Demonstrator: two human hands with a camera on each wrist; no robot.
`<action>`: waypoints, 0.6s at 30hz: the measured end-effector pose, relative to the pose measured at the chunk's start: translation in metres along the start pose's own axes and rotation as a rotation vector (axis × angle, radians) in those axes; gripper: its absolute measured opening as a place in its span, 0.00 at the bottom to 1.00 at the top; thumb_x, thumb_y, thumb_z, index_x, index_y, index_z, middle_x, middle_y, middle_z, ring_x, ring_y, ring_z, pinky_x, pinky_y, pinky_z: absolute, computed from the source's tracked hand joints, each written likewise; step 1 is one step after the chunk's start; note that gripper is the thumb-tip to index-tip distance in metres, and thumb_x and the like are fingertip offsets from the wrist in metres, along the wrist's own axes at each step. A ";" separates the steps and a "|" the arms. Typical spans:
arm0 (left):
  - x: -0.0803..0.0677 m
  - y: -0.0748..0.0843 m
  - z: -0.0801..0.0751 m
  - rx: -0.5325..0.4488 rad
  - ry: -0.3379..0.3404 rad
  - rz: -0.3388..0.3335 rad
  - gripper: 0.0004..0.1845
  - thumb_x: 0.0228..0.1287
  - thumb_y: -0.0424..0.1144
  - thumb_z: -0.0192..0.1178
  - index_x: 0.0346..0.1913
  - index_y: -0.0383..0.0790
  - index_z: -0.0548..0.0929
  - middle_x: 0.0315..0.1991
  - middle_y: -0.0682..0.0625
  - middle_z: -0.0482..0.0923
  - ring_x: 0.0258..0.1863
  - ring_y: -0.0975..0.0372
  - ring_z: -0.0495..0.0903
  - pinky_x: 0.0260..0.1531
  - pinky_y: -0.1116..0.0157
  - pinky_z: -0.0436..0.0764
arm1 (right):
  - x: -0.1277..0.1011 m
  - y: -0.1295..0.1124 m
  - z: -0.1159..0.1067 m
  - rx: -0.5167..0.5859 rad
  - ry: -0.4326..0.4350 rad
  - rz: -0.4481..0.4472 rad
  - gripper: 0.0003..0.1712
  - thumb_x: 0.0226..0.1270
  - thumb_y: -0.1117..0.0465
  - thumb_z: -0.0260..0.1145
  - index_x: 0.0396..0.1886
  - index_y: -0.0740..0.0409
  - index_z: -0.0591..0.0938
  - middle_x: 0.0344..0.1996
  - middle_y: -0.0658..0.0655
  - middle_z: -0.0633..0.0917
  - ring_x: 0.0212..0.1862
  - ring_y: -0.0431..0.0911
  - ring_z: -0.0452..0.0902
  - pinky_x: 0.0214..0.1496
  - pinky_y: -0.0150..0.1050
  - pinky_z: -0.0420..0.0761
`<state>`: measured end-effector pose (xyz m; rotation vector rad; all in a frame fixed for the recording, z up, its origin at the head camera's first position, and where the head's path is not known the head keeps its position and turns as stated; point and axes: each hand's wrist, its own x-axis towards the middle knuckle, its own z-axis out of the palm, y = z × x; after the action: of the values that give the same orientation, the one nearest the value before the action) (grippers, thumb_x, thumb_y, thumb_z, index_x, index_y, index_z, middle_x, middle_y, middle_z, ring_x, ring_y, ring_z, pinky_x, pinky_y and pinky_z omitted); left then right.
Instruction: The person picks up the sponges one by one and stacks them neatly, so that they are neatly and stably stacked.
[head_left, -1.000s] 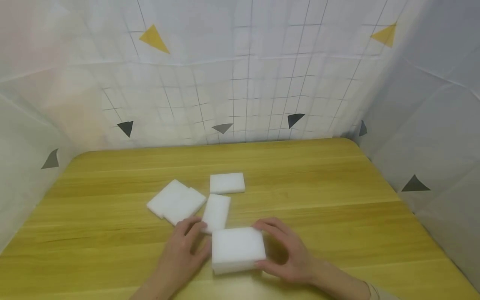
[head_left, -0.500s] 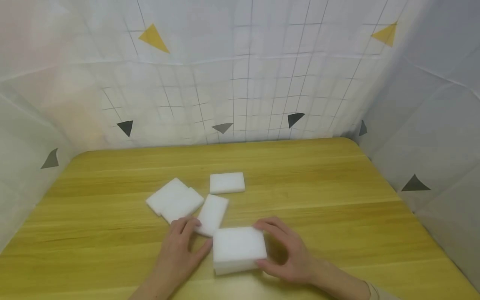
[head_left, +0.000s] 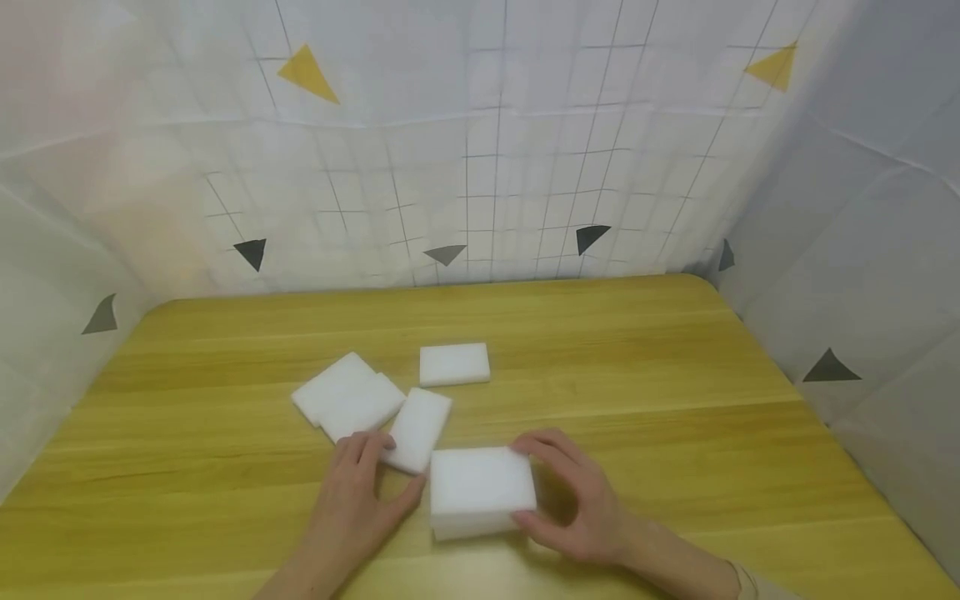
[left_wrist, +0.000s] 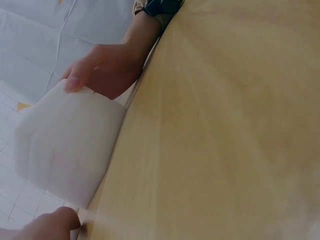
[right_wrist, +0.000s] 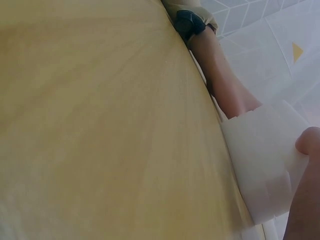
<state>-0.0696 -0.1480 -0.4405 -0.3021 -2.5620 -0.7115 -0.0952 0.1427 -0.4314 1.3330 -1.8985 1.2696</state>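
A thick stack of white sponges [head_left: 482, 492] lies near the front of the wooden table [head_left: 675, 400]. My right hand [head_left: 570, 500] grips its right side, thumb at the near corner and fingers curled over the far corner. My left hand [head_left: 378, 479] lies left of the stack, its thumb against the stack's left side and its fingers resting on a single flat sponge [head_left: 418, 427]. The left wrist view shows the stack [left_wrist: 70, 145] with the right hand [left_wrist: 105, 67] behind it. In the right wrist view the stack [right_wrist: 265, 160] stands on the table edge-on, the left forearm [right_wrist: 225, 85] beyond it.
Two overlapping white sponges [head_left: 347, 404] lie left of the single one, and another sponge [head_left: 454, 364] lies farther back. Patterned white sheets [head_left: 480, 167] wall the table at the back and on both sides.
The single sponge under my left fingers has turned and slid a little left and away. The stack has shifted slightly away from me between the hands.
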 end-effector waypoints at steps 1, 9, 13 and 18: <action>0.000 0.000 0.000 -0.005 0.009 -0.001 0.27 0.46 0.49 0.78 0.44 0.42 0.76 0.41 0.52 0.75 0.42 0.62 0.71 0.40 0.60 0.81 | 0.000 0.000 0.000 0.001 0.000 0.003 0.35 0.59 0.55 0.75 0.56 0.77 0.76 0.51 0.66 0.79 0.53 0.52 0.78 0.68 0.31 0.73; 0.000 -0.001 0.002 -0.071 0.121 0.033 0.28 0.41 0.40 0.76 0.48 0.40 0.77 0.49 0.48 0.77 0.50 0.59 0.76 0.49 0.65 0.77 | -0.001 0.001 0.000 -0.001 -0.001 0.009 0.35 0.59 0.55 0.75 0.56 0.76 0.76 0.51 0.66 0.79 0.54 0.52 0.78 0.68 0.31 0.72; 0.000 -0.002 0.003 -0.107 0.159 0.047 0.27 0.42 0.38 0.74 0.50 0.39 0.78 0.53 0.46 0.75 0.51 0.55 0.76 0.52 0.70 0.75 | -0.001 0.002 0.000 0.001 0.003 0.003 0.35 0.59 0.54 0.75 0.56 0.76 0.76 0.52 0.66 0.79 0.54 0.52 0.77 0.68 0.31 0.73; 0.001 -0.001 0.002 -0.171 0.181 0.045 0.26 0.45 0.38 0.72 0.52 0.38 0.79 0.55 0.44 0.73 0.53 0.54 0.76 0.59 0.82 0.68 | -0.003 0.003 0.001 0.004 0.003 0.011 0.35 0.59 0.54 0.75 0.57 0.75 0.76 0.52 0.66 0.79 0.54 0.52 0.77 0.68 0.32 0.73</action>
<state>-0.0713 -0.1477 -0.4418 -0.3333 -2.3219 -0.9011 -0.0967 0.1439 -0.4351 1.3235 -1.9041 1.2804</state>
